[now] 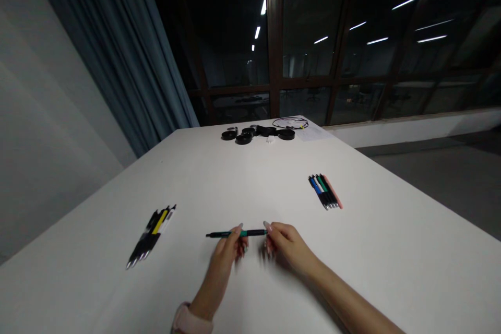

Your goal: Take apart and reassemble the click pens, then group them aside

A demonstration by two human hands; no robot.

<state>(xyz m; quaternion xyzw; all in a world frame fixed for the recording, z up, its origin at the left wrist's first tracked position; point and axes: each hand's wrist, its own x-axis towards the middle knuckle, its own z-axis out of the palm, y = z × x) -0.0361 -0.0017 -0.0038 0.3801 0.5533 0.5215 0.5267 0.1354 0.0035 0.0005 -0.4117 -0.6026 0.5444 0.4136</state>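
Note:
A green and black pen point(252, 233) lies level just above the white table point(250, 177), held between both hands. My left hand point(229, 248) pinches it near the middle, fingers closed. My right hand point(284, 244) grips the pen's right end with closed fingers. To the left lies a bundle of pens point(151, 236), black, yellow and white. Another row of pens point(325, 191), blue, green, black and pink, lies to the right.
Black coiled straps and round objects point(258, 133) with a thin cable point(290, 123) and a sheet of paper sit at the table's far end. Dark windows and a grey curtain point(129, 57) stand behind. The floor drops off past the table's right edge.

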